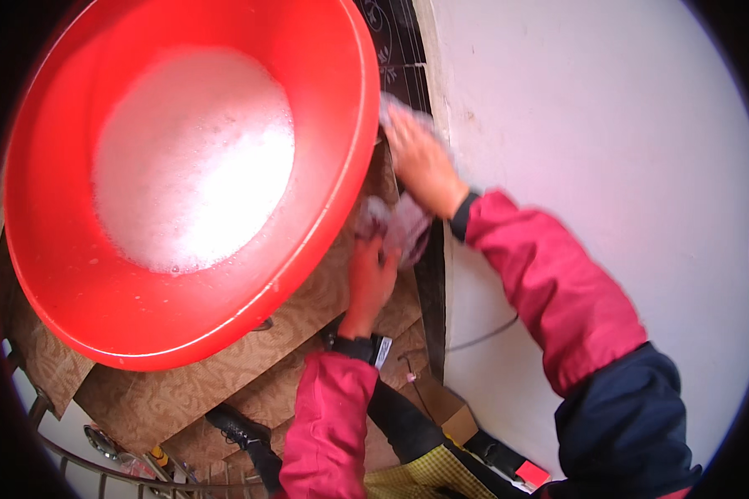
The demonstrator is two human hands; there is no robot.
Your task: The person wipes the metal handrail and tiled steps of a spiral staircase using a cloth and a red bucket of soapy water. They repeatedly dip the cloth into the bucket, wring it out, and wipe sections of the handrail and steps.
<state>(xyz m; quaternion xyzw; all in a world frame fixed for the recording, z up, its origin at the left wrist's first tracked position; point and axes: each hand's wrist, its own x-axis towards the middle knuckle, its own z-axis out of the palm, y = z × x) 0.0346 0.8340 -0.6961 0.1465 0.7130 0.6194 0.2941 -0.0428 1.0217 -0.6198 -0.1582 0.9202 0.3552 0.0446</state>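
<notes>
A wet greyish-purple cloth (406,224) hangs between my two hands beside a large red plastic basin (324,249). Its lower, bunched part is gripped by my left hand (371,277). My right hand (425,165) lies with its fingers extended over the upper part of the cloth, pressing it against the dark strip (406,37) along the base of the white wall. Whitish, foamy liquid (193,162) fills the bottom of the basin, with bright glare on its surface. The cloth and fingers are slightly blurred.
Stairs (225,374) with brown patterned treads descend below the basin. A metal railing (143,481) curves at lower left. The white wall (599,156) rises at right. A cardboard box (443,408) and a thin cable (487,334) lie near its foot. My black shoe (237,427) rests on a step.
</notes>
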